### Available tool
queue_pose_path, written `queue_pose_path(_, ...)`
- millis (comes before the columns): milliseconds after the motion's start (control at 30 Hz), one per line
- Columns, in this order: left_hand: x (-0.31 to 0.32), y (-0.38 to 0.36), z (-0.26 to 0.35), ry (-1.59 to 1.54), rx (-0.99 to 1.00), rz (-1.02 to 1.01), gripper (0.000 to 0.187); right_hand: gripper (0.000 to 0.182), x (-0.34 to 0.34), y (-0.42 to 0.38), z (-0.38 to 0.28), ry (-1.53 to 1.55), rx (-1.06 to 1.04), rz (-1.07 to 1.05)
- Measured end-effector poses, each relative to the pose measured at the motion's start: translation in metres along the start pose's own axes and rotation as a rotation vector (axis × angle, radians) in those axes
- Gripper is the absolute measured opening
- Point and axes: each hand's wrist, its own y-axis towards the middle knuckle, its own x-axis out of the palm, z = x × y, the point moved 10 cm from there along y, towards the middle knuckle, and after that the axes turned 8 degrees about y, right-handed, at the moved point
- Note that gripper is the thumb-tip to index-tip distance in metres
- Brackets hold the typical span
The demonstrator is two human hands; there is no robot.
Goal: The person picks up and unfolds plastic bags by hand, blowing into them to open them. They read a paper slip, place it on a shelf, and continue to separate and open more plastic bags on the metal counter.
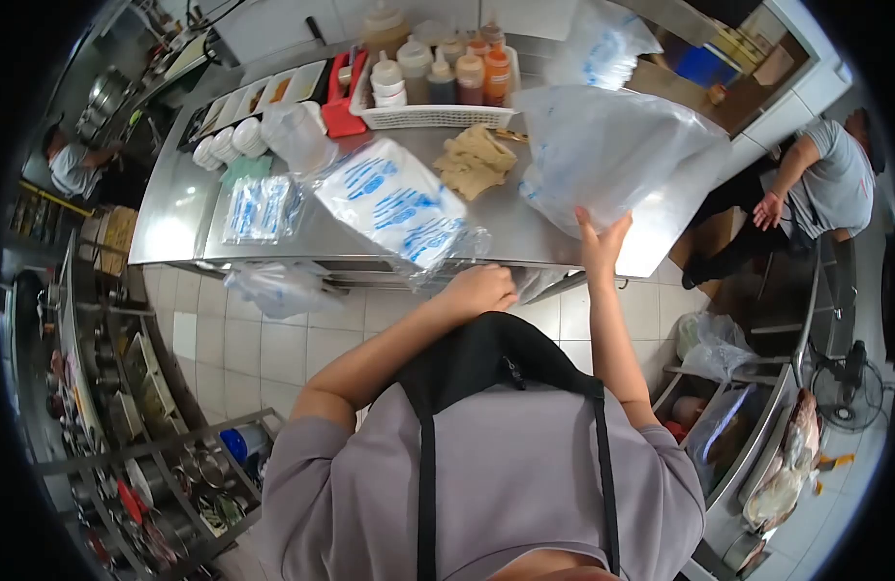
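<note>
Right hand (601, 242) — grip closed on plastic bag (612, 145)

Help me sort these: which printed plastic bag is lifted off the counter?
The big bag at the right, gripped by the right hand; the other blue-printed bags lie on the steel counter.

The kitchen was evenly and brightly lit from overhead. Glare streaked the steel counter (176, 208) toward ten o'clock. Fisheye distortion bent everything near the black circular border, and shelves at seven o'clock sat dimmer. The centre was sharp; a translucent bag (612, 155) at one o'clock looked washed out.
</note>
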Motion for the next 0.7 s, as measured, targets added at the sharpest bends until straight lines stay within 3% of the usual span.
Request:
queue_pose_path(67,-0.007,-0.032,-0.027,0.251,-0.314,-0.138,0.037,0.090,-0.004,-0.010,-0.033,-0.097,-0.104,0.053)
queue_pose_path(100,-0.011,-0.046,-0.028,0.252,-0.326,-0.136,0.037,0.090,-0.011,-0.016,-0.059,-0.203,-0.214,0.122)
queue_pose_path(133,-0.042,-0.063,-0.037,0.375,-0.478,0.102,0.039,0.085,-0.014,-0.024,-0.093,-0.201,-0.273,0.146)
queue_pose_path(167,-0.071,-0.081,-0.042,0.494,-0.625,0.346,0.042,0.074,-0.011,-0.038,-0.122,-0.157,-0.467,0.203)
queue_pose_path(233,-0.084,-0.092,-0.044,0.586,-0.648,0.457,0.044,0.052,0.031,-0.059,-0.160,0.082,-0.748,-0.107)
queue_pose_path(300,-0.093,-0.101,-0.047,0.677,-0.665,0.561,0.047,0.029,0.109,-0.062,-0.169,0.114,-0.634,-0.617)
queue_pose_path(333,-0.095,-0.102,-0.049,0.651,-0.626,0.606,0.049,0.023,0.135,-0.063,-0.167,0.185,-0.544,-0.744)
queue_pose_path(400,-0.101,-0.107,-0.051,0.635,-0.593,0.663,0.051,0.018,0.170,-0.088,-0.181,0.343,-0.378,-1.056)
queue_pose_path(433,-0.100,-0.107,-0.068,0.426,-0.626,0.611,0.049,0.017,0.182,-0.105,-0.196,0.425,-0.309,-1.246)
queue_pose_path(467,-0.090,-0.112,-0.081,0.208,-0.658,0.541,0.048,0.017,0.191,-0.117,-0.199,0.400,-0.374,-1.287)
queue_pose_path(600,-0.092,-0.135,-0.095,0.144,-0.719,0.498,0.046,0.018,0.235,-0.138,-0.170,0.198,-0.485,-1.224)
queue_pose_path(667,-0.124,-0.144,-0.055,0.078,-0.505,0.725,0.034,0.027,0.246,-0.164,-0.172,0.197,-0.465,-1.358)
queue_pose_path(700,-0.136,-0.148,-0.044,0.083,-0.511,0.726,0.034,0.027,0.252,-0.169,-0.165,0.205,-0.467,-1.361)
